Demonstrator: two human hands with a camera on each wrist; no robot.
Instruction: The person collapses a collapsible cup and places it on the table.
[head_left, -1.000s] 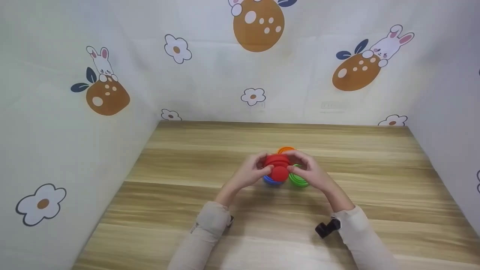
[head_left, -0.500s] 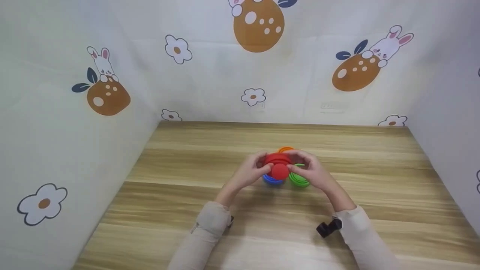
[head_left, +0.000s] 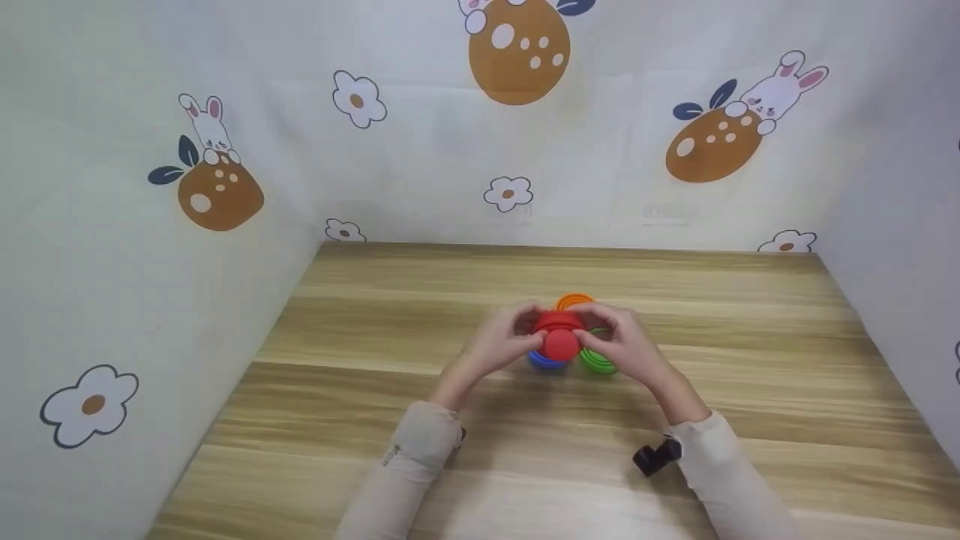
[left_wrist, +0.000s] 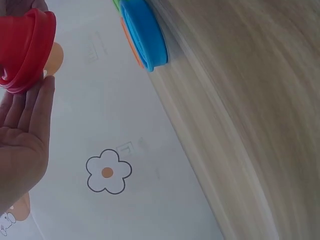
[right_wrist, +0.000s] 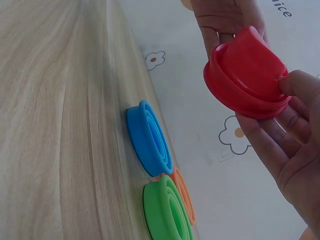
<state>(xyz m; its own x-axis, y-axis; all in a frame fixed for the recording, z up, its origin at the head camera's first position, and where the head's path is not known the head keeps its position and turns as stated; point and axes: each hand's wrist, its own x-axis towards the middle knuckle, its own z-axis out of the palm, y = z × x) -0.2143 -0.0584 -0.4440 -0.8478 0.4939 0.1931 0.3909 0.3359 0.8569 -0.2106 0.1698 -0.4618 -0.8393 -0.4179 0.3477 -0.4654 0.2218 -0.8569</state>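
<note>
A red collapsible cup (head_left: 561, 322) is held up above the table between both hands. My left hand (head_left: 501, 342) grips its left side, with the thumb near the rounded bottom facing me. On the other side my right hand (head_left: 628, 346) grips it, its thumb pressing the cup wall in the right wrist view. There the red cup (right_wrist: 252, 75) looks partly folded, with its base sticking out of the rim. Beneath lie a blue collapsed cup (right_wrist: 150, 140), a green collapsed cup (right_wrist: 167, 210) and an orange collapsed cup (head_left: 576, 301), partly hidden by the hands or each other.
The wood-grain table (head_left: 360, 420) carries the three flattened cups close together near its middle. Patterned cloth walls (head_left: 420, 165) stand at the back and both sides. A black wrist camera (head_left: 656, 455) juts from the right sleeve.
Both hands stay on the red cup and have barely moved. The cup has shifted very slightly to the right in the head view. The cups on the table lie as before.
</note>
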